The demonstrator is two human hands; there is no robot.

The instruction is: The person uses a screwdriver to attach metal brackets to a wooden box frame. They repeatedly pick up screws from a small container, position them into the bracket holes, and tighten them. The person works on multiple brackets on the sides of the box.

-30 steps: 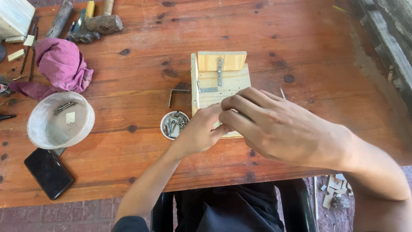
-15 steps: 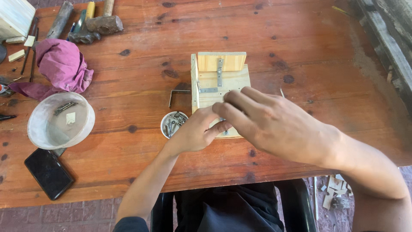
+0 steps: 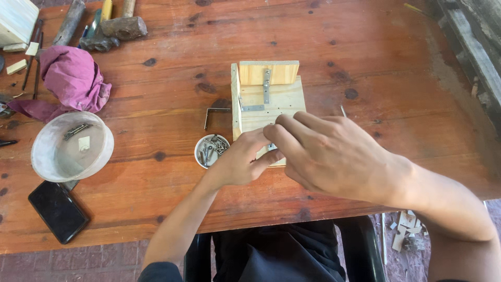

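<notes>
A pale wooden assembly (image 3: pixel 271 99) with a raised back, a left wall and two metal brackets screwed to it stands mid-table. My left hand (image 3: pixel 237 163) reaches in from below, its fingertips pinched at the assembly's near edge around a small metal part (image 3: pixel 271 147). My right hand (image 3: pixel 334 154) comes from the right and arches over the same edge. Its fingers curl down onto the wood beside my left fingertips and hide what lies under them. A small round cap of screws (image 3: pixel 211 150) sits just left of my left hand.
A bent metal bracket (image 3: pixel 211 111) lies left of the assembly and a thin nail (image 3: pixel 343 110) to its right. At the left are a white bowl (image 3: pixel 70 147), a black phone (image 3: pixel 57 211), a purple cloth (image 3: pixel 73 78), a hammer (image 3: pixel 115 28) and a wooden box (image 3: pixel 15 21).
My right hand has slid a little left and forward over the assembly's near edge, closing on my left fingertips. The left hand has barely moved.
</notes>
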